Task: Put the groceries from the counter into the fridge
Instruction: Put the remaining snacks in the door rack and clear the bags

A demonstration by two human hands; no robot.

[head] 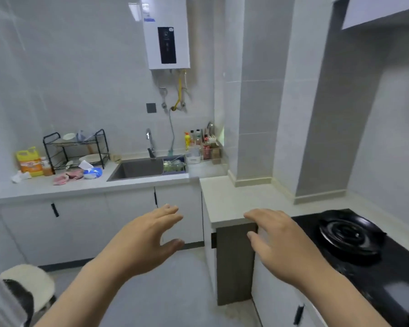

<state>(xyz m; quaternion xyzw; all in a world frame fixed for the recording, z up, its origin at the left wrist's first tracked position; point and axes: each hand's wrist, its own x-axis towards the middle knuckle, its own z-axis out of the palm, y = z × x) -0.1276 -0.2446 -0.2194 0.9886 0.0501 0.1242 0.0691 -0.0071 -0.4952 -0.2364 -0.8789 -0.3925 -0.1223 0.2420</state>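
Grey sink (137, 169) sat in the counter (64, 188); nearer than it, left hand (144, 237) and right hand (281, 241) hovered with fingers spread, holding nothing.

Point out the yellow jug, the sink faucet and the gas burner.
yellow jug (30, 162), head view, on its orange label.
sink faucet (151, 142), head view, on the curved spout.
gas burner (348, 232), head view, on the black ring's centre.

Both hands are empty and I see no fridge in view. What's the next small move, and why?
Probably step toward the sink counter and reach the left hand for the blue packet. Both hands, the right hand too, hover open, holding nothing, well short of the items there.
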